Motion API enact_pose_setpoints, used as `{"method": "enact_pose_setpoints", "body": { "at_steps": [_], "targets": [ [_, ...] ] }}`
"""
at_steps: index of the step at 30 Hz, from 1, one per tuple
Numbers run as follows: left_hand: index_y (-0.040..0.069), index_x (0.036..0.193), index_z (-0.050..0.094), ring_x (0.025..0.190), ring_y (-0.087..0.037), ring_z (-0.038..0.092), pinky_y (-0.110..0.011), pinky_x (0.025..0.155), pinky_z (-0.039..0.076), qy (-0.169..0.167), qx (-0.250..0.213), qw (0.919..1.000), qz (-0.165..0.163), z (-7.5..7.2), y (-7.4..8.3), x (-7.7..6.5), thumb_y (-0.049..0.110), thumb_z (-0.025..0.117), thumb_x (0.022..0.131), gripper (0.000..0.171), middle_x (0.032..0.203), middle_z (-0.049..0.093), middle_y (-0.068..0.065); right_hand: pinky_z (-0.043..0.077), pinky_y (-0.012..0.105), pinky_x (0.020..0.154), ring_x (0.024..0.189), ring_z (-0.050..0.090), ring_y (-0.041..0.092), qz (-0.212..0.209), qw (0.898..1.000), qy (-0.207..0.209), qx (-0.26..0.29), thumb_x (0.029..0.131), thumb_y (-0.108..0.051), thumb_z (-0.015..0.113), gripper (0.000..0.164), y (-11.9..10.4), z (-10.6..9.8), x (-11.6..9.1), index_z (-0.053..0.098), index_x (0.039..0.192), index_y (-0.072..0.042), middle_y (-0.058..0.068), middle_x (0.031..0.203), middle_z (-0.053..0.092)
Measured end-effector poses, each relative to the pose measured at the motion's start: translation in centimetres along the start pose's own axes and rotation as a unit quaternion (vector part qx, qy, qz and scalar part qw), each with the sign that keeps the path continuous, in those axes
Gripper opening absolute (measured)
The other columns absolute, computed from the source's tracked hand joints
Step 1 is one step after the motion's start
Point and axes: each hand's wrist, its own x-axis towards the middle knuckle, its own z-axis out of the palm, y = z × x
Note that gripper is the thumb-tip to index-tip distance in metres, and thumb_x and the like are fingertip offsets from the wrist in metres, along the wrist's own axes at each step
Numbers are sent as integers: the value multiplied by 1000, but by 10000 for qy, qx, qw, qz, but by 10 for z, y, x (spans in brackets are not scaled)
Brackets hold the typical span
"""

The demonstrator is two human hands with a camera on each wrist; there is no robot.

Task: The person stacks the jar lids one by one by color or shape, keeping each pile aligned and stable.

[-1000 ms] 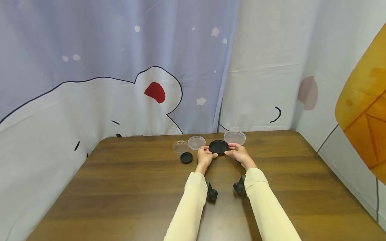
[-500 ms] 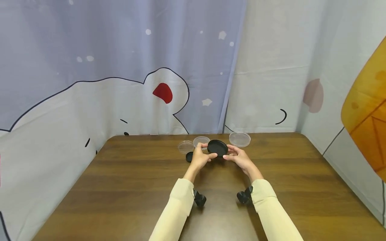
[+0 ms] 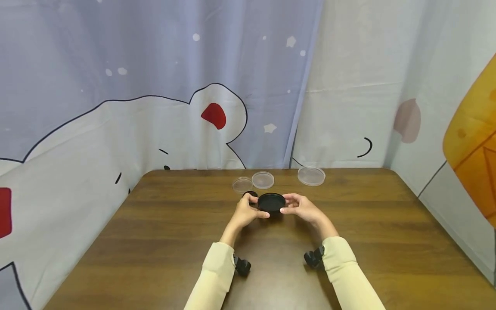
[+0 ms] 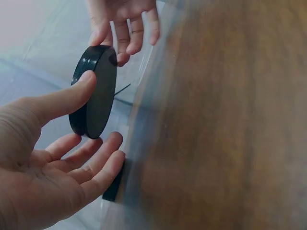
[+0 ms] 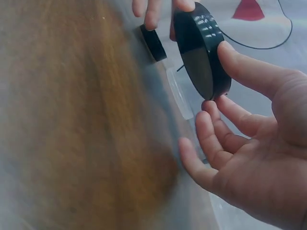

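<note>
Both hands hold a large black round dish [image 3: 271, 203], shaped like a petri dish, between them. My left hand [image 3: 245, 214] pinches its left edge, thumb in front and fingers behind. At the opposite edge my right hand [image 3: 305, 210] pinches it the same way. The wrist views show the dish [image 4: 103, 98] raised off the table, thumbs on its near rim. A smaller black round dish [image 3: 251, 194] lies just behind my left fingers, partly hidden by them; the right wrist view shows this small dish [image 5: 153, 43] on the table.
Two clear round dishes [image 3: 263, 180] lie side by side near the back edge of the wooden table [image 3: 186, 232]. Another clear dish [image 3: 311, 176] stands farther right, at the same edge. A printed curtain [image 3: 155, 129] hangs behind the table.
The large black dish has been lifted and carried toward me and to the left, away from the clear dishes. It tilted, then levelled. My left hand now overlaps the small black dish.
</note>
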Motion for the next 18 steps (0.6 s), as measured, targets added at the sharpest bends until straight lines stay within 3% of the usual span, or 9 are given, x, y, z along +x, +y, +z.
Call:
{"method": "enact_pose_setpoints", "body": {
  "at_steps": [3,7,12,18],
  "targets": [
    [-7,107,49,98,-33,67,-35,83,56,1,2,10000,-73,-3,-5,-4,2,86,68,54,118,59,-25,49,31,93,106,58,21,167,9998,-113,85,86,-14,71,60,2,5,-1,46,137,7,21,123,56],
    [-5,107,53,101,-30,61,-39,88,51,98,230,9995,-174,0,-13,-8,6,88,67,54,114,61,-23,47,33,98,111,57,22,368,9987,-331,88,85,-16,71,62,8,7,-3,46,137,7,22,127,55],
    [-4,103,55,110,-34,57,-47,101,44,127,590,9982,-22,7,-20,-5,6,90,63,54,116,63,-21,48,23,88,103,56,17,524,9974,-423,238,84,-11,71,60,12,2,0,46,135,8,19,120,57],
    [-4,105,54,111,-34,54,-48,102,42,-98,705,9974,122,4,-27,-1,2,90,61,57,114,60,-20,49,20,81,96,54,16,493,9982,-329,90,81,-7,74,59,14,5,4,47,131,9,14,113,55]
  ]
}}
